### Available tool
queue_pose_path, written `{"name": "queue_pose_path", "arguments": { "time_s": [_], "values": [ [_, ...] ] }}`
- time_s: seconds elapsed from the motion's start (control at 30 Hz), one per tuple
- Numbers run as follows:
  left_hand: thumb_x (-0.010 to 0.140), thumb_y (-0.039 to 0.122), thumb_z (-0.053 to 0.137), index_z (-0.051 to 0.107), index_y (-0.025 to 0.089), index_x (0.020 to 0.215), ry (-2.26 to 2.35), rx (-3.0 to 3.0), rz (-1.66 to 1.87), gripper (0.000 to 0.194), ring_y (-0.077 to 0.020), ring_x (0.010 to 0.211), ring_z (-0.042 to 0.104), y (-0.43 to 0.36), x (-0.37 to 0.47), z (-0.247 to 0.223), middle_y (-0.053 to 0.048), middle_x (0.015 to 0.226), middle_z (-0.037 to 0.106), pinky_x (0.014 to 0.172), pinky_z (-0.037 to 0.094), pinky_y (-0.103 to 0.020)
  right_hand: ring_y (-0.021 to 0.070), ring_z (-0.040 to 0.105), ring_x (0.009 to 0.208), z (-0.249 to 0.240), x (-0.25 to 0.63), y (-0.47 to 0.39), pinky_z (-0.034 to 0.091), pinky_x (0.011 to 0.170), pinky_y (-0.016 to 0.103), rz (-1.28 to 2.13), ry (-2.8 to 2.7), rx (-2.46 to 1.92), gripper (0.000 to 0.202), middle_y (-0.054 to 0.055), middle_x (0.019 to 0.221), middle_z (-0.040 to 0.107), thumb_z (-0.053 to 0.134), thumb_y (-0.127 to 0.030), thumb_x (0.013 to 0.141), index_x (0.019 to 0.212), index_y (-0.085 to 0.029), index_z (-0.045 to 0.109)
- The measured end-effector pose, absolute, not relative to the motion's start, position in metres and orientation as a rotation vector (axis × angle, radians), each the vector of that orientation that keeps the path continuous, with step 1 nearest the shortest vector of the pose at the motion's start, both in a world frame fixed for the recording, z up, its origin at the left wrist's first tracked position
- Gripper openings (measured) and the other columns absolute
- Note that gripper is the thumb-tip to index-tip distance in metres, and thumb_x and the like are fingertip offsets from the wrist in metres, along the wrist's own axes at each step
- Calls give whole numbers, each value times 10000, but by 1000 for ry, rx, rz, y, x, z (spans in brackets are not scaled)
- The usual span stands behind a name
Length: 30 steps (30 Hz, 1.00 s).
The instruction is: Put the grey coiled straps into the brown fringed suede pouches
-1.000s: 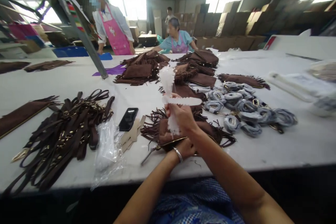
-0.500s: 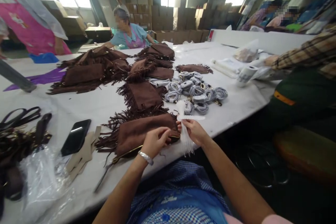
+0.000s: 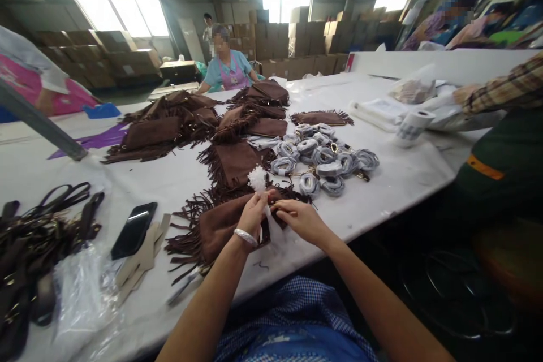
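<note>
A brown fringed bag (image 3: 220,223) lies on the table in front of me, with its fringe spread to the left. My left hand (image 3: 252,216) is closed round a bundle of thin white strands (image 3: 258,177) over the bag's right part. The bundle's knobbly head sticks up above the fingers and its pale tails hang below. My right hand (image 3: 302,219) is closed in a pinch at the gold-coloured metal on the bag's right end, close beside the left fingers. Which small part it grips is partly hidden by the fingers.
Coiled grey-wrapped straps (image 3: 328,155) lie beyond my right hand. More brown fringed bags (image 3: 153,133) are heaped farther back. A phone (image 3: 134,230), beige card pieces (image 3: 142,260), clear plastic (image 3: 85,288) and dark straps (image 3: 42,254) lie left. A co-worker's plaid sleeve (image 3: 504,87) reaches in right.
The white bundle has passed from my right hand to my left. My right hand now pinches at the bag's metal end. The view has shifted somewhat to the left.
</note>
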State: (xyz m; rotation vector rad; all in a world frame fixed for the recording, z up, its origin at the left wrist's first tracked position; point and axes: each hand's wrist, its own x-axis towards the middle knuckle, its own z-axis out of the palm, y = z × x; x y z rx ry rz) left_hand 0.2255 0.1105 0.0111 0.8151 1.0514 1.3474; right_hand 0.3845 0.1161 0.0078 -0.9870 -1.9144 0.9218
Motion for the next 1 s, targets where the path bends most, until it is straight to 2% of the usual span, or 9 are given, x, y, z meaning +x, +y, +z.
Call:
{"name": "queue_pose_path", "arguments": {
  "time_s": [0.07, 0.17, 0.27, 0.4, 0.53, 0.67, 0.83, 0.93, 1.0],
  "values": [
    [729, 494, 741, 605, 154, 884, 957, 823, 1224, 398, -102, 667, 573, 109, 221, 12, -3, 760, 613, 632, 482, -223, 201, 694, 897, 6, 396, 120, 559, 770, 309, 979, -1697, -1080, 274, 63, 1043, 733, 564, -360, 890, 1082, -225, 706],
    [771, 512, 695, 551, 154, 848, 871, 942, 936, 393, -30, 435, 382, 106, 224, 10, 58, 616, 489, 412, 292, -160, 158, 677, 690, 1, 411, 127, 552, 595, 268, 1103, -1389, -1087, 434, 78, 1036, 722, 597, -454, 860, 1208, -199, 638],
    [799, 550, 644, 556, 140, 854, 897, 1126, 667, 423, -22, 397, 336, 105, 238, 9, 55, 596, 481, 370, 205, -161, 111, 633, 639, -5, 427, 130, 518, 538, 234, 1150, -1204, -983, 557, 82, 1172, 666, 665, -470, 809, 1296, -216, 570],
    [797, 538, 650, 581, 133, 898, 908, 1178, 476, 422, -23, 381, 324, 110, 261, 17, 57, 578, 469, 354, 182, -153, 94, 603, 651, -11, 457, 121, 510, 566, 221, 1201, -1007, -996, 479, 80, 1109, 674, 689, -489, 785, 1148, -178, 660],
    [829, 388, 677, 586, 118, 918, 795, 865, 621, 298, -5, 382, 305, 125, 285, 28, 59, 596, 452, 352, 192, -119, 90, 598, 650, -16, 480, 105, 498, 531, 215, 1074, -895, -1038, 558, 64, 1170, 628, 655, -506, 813, 1293, -253, 523],
    [953, 203, 491, 540, 121, 874, 653, 381, 937, 124, -7, 379, 305, 147, 307, 29, 72, 577, 391, 332, 216, -90, 89, 551, 555, -23, 478, 83, 438, 464, 202, 1204, -1135, -1146, 431, 47, 887, 681, 628, -523, 829, 1088, -178, 644],
    [1014, 204, 323, 486, 143, 849, 621, 306, 1099, 240, -4, 384, 323, 159, 320, 19, 76, 575, 364, 341, 242, -74, 97, 554, 539, -28, 464, 61, 416, 463, 204, 1461, -1221, -1151, 437, 27, 784, 684, 683, -494, 789, 1077, -165, 677],
    [1017, 209, 311, 490, 137, 867, 622, 332, 1144, 244, 0, 383, 320, 158, 323, 13, 79, 582, 362, 342, 238, -76, 100, 555, 538, -29, 467, 57, 422, 481, 210, 1458, -1202, -1189, 385, 20, 757, 688, 743, -425, 738, 1006, -150, 704],
    [1004, 213, 365, 502, 136, 887, 635, 377, 1157, 196, -1, 381, 309, 156, 323, 10, 81, 586, 366, 339, 227, -84, 105, 560, 538, -30, 473, 57, 451, 528, 229, 1399, -1285, -1226, 309, 27, 737, 701, 707, -417, 773, 928, -151, 734]
  ]
}}
